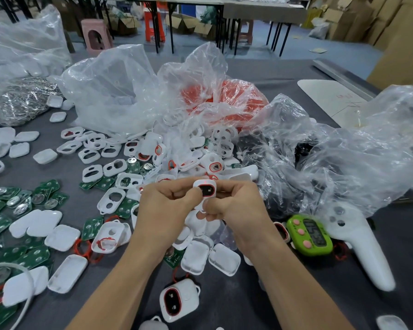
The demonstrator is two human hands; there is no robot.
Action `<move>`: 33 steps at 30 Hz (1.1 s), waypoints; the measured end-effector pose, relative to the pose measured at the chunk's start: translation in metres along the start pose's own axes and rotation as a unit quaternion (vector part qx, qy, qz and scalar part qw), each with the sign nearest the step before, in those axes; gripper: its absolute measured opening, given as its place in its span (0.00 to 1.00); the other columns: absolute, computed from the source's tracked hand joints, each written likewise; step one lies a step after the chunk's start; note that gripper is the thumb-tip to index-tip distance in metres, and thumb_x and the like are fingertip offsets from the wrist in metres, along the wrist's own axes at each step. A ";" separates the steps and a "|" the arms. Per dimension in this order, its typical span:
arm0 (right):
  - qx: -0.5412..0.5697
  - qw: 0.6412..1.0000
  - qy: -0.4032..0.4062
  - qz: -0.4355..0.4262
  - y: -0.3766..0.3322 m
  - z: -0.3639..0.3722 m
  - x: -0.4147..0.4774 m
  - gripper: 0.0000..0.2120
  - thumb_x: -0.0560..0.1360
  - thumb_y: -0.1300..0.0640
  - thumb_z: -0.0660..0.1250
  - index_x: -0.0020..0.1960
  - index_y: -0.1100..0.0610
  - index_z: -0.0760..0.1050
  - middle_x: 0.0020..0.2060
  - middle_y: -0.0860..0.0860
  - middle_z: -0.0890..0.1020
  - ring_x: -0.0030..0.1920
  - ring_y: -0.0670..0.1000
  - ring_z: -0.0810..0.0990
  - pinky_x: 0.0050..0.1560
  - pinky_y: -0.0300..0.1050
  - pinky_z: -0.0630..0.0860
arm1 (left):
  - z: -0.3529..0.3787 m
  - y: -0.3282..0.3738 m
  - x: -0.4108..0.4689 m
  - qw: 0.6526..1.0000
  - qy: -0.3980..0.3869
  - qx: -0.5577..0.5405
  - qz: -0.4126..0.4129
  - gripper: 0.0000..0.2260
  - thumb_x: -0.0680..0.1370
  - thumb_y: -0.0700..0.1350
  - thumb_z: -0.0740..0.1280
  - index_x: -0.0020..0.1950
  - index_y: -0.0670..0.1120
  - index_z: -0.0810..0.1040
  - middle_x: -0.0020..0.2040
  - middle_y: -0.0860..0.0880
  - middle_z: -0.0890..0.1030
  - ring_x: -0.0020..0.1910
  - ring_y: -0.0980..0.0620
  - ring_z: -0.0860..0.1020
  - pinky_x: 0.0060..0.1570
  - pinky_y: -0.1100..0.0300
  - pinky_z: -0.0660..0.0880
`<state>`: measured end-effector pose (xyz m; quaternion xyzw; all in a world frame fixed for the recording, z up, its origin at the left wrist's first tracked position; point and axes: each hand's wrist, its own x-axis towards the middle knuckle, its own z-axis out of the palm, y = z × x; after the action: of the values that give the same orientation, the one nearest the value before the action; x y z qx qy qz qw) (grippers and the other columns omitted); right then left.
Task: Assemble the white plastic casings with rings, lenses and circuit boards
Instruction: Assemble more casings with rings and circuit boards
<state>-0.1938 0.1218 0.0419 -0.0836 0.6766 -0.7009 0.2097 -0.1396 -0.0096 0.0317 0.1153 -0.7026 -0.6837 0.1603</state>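
Note:
Both my hands hold one white casing (206,190) with a red ring around a dark lens, lifted over the table's middle. My left hand (167,206) pinches its left side and my right hand (234,206) grips its right and lower edge. A finished casing (178,302) with red ring and dark lens lies near the front edge. Loose white casing fronts (111,200) and plain backs (62,236) lie scattered all around. Green circuit boards (0,210) with round silver cells pile at the left. Red rings (84,250) lie beside a casing.
Clear plastic bags (119,91) heap behind the parts, one over an orange mass (236,96). A green timer (310,234) and a white handheld controller (362,248) lie at the right. The grey table (284,294) carries all of it. Stools and tables stand beyond.

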 end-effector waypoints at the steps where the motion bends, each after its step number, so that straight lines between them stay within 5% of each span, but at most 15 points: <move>1: -0.003 1.000 0.008 0.000 0.001 0.000 0.000 0.18 0.69 0.78 0.67 0.45 0.57 0.86 0.33 0.56 0.85 0.31 0.54 0.84 0.32 0.39 0.77 | 0.001 0.000 -0.001 1.000 0.000 0.009 0.007 0.08 0.74 0.47 0.73 0.50 0.58 0.89 0.41 0.46 0.88 0.40 0.42 0.83 0.46 0.43 0.81; 3: -0.007 1.000 0.024 0.000 0.002 -0.001 0.000 0.18 0.67 0.78 0.67 0.45 0.59 0.86 0.32 0.56 0.85 0.31 0.55 0.84 0.31 0.38 0.75 | 0.002 0.000 -0.001 0.999 0.001 0.027 0.020 0.09 0.72 0.50 0.72 0.50 0.61 0.88 0.38 0.44 0.87 0.37 0.46 0.78 0.42 0.48 0.78; 6: 0.004 0.999 0.032 0.000 0.001 0.000 -0.001 0.18 0.68 0.78 0.68 0.44 0.57 0.86 0.32 0.56 0.85 0.31 0.54 0.84 0.30 0.37 0.75 | 0.002 0.000 -0.001 0.998 -0.009 0.048 0.031 0.11 0.74 0.47 0.71 0.52 0.60 0.88 0.40 0.48 0.88 0.42 0.52 0.84 0.44 0.47 0.81; 11: 0.153 0.987 0.042 0.022 -0.003 0.000 0.004 0.11 0.76 0.75 0.67 0.52 0.64 0.83 0.46 0.60 0.87 0.45 0.57 0.87 0.46 0.46 0.85 | 0.005 -0.004 -0.004 0.985 0.063 0.141 0.077 0.20 0.72 0.40 0.77 0.47 0.68 0.85 0.40 0.63 0.86 0.42 0.63 0.85 0.43 0.69 0.79; 14: 0.161 0.987 0.022 0.020 -0.002 -0.002 0.004 0.12 0.78 0.75 0.62 0.58 0.65 0.76 0.42 0.56 0.87 0.44 0.55 0.88 0.42 0.45 0.84 | 0.008 -0.005 -0.005 0.964 0.140 0.209 0.082 0.14 0.70 0.47 0.79 0.45 0.67 0.82 0.35 0.67 0.83 0.37 0.67 0.82 0.41 0.71 0.77; 19: 0.056 0.998 0.007 -0.023 0.002 -0.001 0.003 0.12 0.79 0.73 0.63 0.57 0.60 0.74 0.43 0.58 0.87 0.46 0.57 0.87 0.46 0.50 0.85 | 0.008 -0.006 -0.005 0.958 0.150 0.231 0.082 0.10 0.69 0.51 0.78 0.44 0.65 0.81 0.34 0.66 0.82 0.35 0.65 0.82 0.38 0.70 0.75; 24: -0.058 0.996 -0.008 -0.064 0.004 -0.004 0.004 0.11 0.79 0.70 0.63 0.52 0.54 0.77 0.44 0.60 0.87 0.47 0.60 0.87 0.49 0.56 0.85 | 0.005 -0.011 -0.001 0.964 0.067 0.247 0.066 0.05 0.74 0.54 0.71 0.41 0.55 0.79 0.34 0.56 0.81 0.33 0.58 0.77 0.33 0.67 0.70; 28: -0.084 0.994 -0.036 -0.067 0.003 -0.006 0.001 0.12 0.79 0.68 0.62 0.48 0.52 0.78 0.39 0.59 0.86 0.39 0.57 0.86 0.45 0.53 0.85 | 0.001 -0.013 0.002 0.955 0.031 0.282 0.088 0.16 0.70 0.60 0.63 0.36 0.48 0.75 0.29 0.52 0.75 0.29 0.55 0.70 0.30 0.58 0.67; 33: -0.057 0.996 -0.017 -0.070 0.003 -0.002 0.000 0.13 0.79 0.68 0.61 0.44 0.53 0.78 0.34 0.59 0.84 0.34 0.58 0.85 0.39 0.53 0.84 | -0.001 -0.009 0.005 0.967 0.015 0.237 0.097 0.13 0.70 0.53 0.67 0.30 0.48 0.70 0.23 0.55 0.68 0.24 0.58 0.64 0.25 0.65 0.60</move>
<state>-0.1941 0.1235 0.0383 -0.1545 0.7044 -0.6724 0.1668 -0.1441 -0.0125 0.0231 0.0920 -0.8499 -0.4768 0.2047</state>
